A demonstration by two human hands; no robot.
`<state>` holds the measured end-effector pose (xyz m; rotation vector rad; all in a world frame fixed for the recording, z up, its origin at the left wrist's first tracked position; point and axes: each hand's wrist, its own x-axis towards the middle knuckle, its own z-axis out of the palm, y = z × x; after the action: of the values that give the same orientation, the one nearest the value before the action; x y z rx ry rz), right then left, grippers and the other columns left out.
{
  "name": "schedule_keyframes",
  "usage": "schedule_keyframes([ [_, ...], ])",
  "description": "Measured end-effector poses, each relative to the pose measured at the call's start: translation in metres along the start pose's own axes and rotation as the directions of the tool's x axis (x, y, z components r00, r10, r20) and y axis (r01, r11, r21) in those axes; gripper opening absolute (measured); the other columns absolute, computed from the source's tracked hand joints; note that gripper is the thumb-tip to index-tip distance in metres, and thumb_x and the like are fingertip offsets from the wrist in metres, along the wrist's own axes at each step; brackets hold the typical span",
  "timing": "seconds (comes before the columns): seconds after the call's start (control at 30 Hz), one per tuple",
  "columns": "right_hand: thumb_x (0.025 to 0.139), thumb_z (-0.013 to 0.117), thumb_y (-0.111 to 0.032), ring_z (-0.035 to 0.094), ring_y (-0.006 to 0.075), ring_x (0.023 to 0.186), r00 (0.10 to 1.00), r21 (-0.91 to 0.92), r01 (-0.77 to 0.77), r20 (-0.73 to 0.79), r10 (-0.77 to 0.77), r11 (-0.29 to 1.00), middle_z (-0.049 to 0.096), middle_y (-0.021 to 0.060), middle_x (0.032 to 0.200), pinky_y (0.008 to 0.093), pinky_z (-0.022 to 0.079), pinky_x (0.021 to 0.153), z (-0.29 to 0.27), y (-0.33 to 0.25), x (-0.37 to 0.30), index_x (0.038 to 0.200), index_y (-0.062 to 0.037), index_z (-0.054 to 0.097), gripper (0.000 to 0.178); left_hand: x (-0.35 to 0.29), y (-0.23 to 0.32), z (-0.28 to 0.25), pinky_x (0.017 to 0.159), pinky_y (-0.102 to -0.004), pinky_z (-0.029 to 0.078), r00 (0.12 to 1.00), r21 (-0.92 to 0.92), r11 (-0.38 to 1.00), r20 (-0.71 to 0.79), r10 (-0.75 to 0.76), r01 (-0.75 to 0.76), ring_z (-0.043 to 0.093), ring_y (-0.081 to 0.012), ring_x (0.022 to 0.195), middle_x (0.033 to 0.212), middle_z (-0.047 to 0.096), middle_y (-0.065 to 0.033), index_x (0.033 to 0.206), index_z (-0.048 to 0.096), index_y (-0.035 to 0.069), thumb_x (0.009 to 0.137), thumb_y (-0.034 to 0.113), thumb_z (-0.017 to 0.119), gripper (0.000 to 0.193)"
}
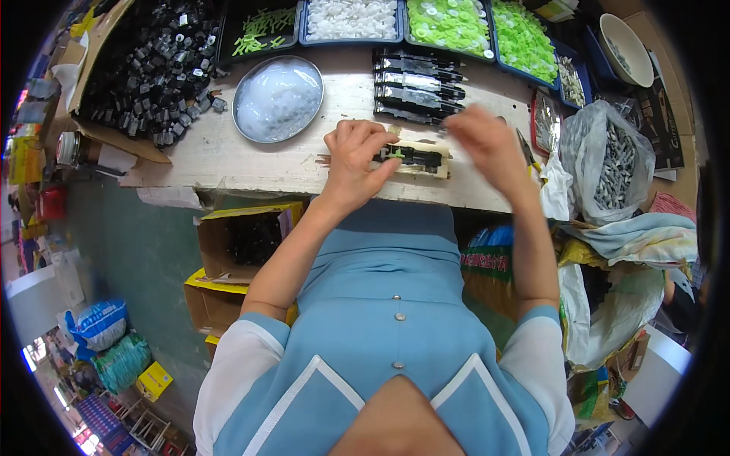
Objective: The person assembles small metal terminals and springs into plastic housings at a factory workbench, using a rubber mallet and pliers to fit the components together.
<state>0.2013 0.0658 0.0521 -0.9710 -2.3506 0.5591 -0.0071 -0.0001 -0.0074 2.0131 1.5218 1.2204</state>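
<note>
A long black plastic part (422, 157) lies in a cream block-like holder (435, 173) near the table's front edge, with a small bright green piece (396, 154) across it. My left hand (352, 158) is closed over the left end, thumb and forefinger on either side of the green piece. To the right, my right hand (489, 148) is lifted above the table and smeared by motion. Its fingers look curled, but what they hold, if anything, cannot be made out. Just beyond it lies a row of several black assemblies (418, 83) side by side.
A round metal dish (278, 99) of whitish, translucent stuff stands left of the holder. A carton (91, 125) of black and clear pieces is far left. Trays of green and white parts (353, 21) line the back. A plastic bag (608, 163) of grey pieces sits right.
</note>
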Motion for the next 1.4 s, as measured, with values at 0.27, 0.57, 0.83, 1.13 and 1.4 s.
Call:
schedule_keyframes([
  [0.27, 0.081, 0.056, -0.016, 0.059, 0.0307, 0.085, 0.748, -0.61, -0.662, -0.563, 0.35, 0.434, 0.061, 0.0164, 0.091, 0.0377, 0.046, 0.074, -0.184, 0.125, -0.108, 0.096, -0.0022, 0.063, 0.021, 0.007, 0.002, 0.0, 0.078, -0.0363, 0.027, 0.996, 0.154, 0.987, 0.091, 0.024, -0.038, 0.044, -0.0197, 0.09, 0.087, 0.053, 0.003, 0.074, 0.067, 0.014, 0.062, 0.01, 0.071, 0.014],
  [0.57, 0.077, 0.058, -0.02, 0.056, 0.0379, 0.093, 0.61, -0.637, -0.738, -0.486, 0.627, 0.224, 0.06, 0.021, 0.097, 0.0431, 0.045, 0.079, -0.182, 0.183, -0.148, 0.109, -0.0041, 0.056, 0.035, 0.028, -0.026, -0.022, 0.076, -0.0395, 0.03, 0.988, 0.163, 0.975, 0.061, 0.144, -0.152, 0.045, -0.0241, 0.091, 0.09, 0.053, -0.0031, 0.074, 0.066, 0.014, 0.067, 0.017, 0.069, 0.008],
  [0.83, 0.078, 0.057, -0.016, 0.059, 0.0353, 0.088, 0.601, -0.568, -0.781, -0.572, 0.558, 0.259, 0.063, 0.0171, 0.092, 0.0421, 0.045, 0.074, -0.182, 0.181, -0.141, 0.098, -0.004, 0.058, 0.024, 0.168, -0.164, -0.117, 0.072, -0.0421, 0.05, 0.935, 0.391, 0.85, -0.162, -0.314, 0.354, 0.061, -0.0353, 0.084, 0.091, 0.065, -0.0127, 0.089, 0.067, 0.011, 0.068, 0.019, 0.065, 0.022],
  [1.13, 0.077, 0.056, -0.014, 0.06, 0.0313, 0.08, 0.597, -0.312, -0.785, -0.613, 0.518, 0.535, 0.062, 0.0165, 0.085, 0.0383, 0.045, 0.071, -0.191, 0.2, -0.166, 0.094, -0.0031, 0.061, 0.021, 0.198, -0.171, -0.096, 0.082, -0.0423, 0.047, 0.834, 0.628, 0.629, -0.06, -0.548, 0.458, 0.059, -0.0359, 0.094, 0.098, 0.062, -0.0195, 0.095, 0.066, 0.01, 0.069, 0.007, 0.058, 0.027],
  [1.4, 0.08, 0.055, -0.016, 0.057, 0.0345, 0.083, 0.614, -0.58, -0.761, -0.498, 0.613, 0.291, 0.061, 0.0166, 0.089, 0.0411, 0.044, 0.074, -0.176, 0.185, -0.152, 0.094, -0.0029, 0.061, 0.021, 0.185, -0.184, -0.117, 0.072, -0.0375, 0.049, 0.9, 0.411, 0.802, -0.159, -0.406, 0.435, 0.063, -0.0297, 0.081, 0.083, 0.065, -0.0147, 0.083, 0.067, 0.007, 0.068, 0.015, 0.069, 0.017],
])
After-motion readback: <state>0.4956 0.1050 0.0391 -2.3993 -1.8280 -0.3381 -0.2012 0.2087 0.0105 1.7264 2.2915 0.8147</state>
